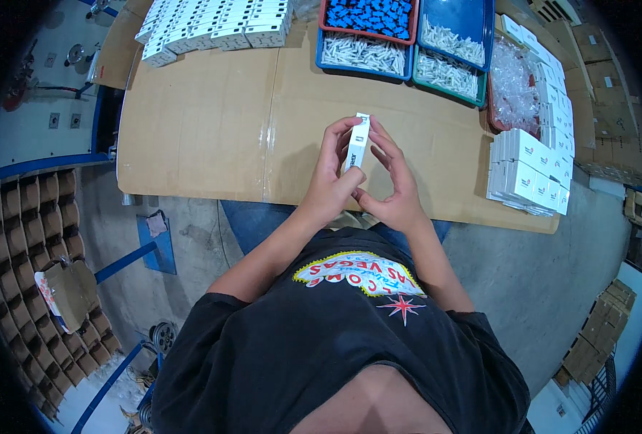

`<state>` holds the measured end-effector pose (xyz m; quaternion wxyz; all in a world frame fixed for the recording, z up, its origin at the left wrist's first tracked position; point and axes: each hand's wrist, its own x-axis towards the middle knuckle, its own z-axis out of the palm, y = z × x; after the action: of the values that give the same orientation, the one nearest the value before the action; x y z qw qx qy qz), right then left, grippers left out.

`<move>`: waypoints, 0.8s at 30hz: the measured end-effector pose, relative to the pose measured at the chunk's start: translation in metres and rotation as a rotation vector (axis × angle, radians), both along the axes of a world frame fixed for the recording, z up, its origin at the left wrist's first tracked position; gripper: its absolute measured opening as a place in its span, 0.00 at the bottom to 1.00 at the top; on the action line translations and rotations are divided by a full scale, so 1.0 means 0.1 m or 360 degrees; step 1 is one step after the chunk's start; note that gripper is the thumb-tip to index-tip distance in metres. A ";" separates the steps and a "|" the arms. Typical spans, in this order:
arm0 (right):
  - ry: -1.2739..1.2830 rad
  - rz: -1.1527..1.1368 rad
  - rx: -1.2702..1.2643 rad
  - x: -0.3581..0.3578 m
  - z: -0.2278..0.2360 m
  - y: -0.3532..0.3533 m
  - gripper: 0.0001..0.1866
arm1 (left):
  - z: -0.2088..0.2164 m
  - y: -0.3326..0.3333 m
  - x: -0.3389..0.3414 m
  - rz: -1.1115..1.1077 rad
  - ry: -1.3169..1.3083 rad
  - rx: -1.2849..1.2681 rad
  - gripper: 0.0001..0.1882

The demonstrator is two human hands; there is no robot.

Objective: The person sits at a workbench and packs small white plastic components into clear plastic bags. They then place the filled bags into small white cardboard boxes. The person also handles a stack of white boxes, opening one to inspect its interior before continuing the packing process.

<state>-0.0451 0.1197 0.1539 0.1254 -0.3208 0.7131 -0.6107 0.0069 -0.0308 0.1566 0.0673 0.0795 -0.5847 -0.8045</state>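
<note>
A small, narrow white box (357, 145) with dark print stands on end above the cardboard-covered table. My left hand (328, 177) is closed around it, with fingers along its left side and the thumb across its lower front. To the right of the box, my right hand (397, 192) is curved with its fingers apart. Its uppermost fingertip lies at the box's upper right edge; whether it presses there I cannot tell. The thumb of that hand is beside my left hand, low and away from the box.
Rows of white boxes (219, 25) stand at the far left, more stacked boxes (527, 173) at the right. Trays at the back hold blue pieces (371, 14) and white sticks (364, 54). A red tray holds clear plastic pieces (512, 83). A cardboard divider grid (39, 267) is at left.
</note>
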 end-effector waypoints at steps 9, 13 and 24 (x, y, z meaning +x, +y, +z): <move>0.0313 -0.0065 0.0125 -0.06 -0.01 0.02 0.42 | 0.01 0.09 0.01 -0.0104 -0.0590 0.0509 0.27; 0.0278 -0.0107 0.0177 -0.04 -0.04 0.03 0.38 | -0.15 0.12 0.05 -0.0242 -0.0772 0.0793 0.31; 0.0564 -0.0337 0.0302 0.00 -0.21 0.01 0.36 | -0.03 0.18 0.04 -0.0290 -0.0834 0.0873 0.33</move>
<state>-0.0448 0.1203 0.1334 -0.0369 -0.3332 0.8078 -0.4848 0.0114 -0.0124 0.1534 -0.1798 0.2450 -0.3498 -0.8861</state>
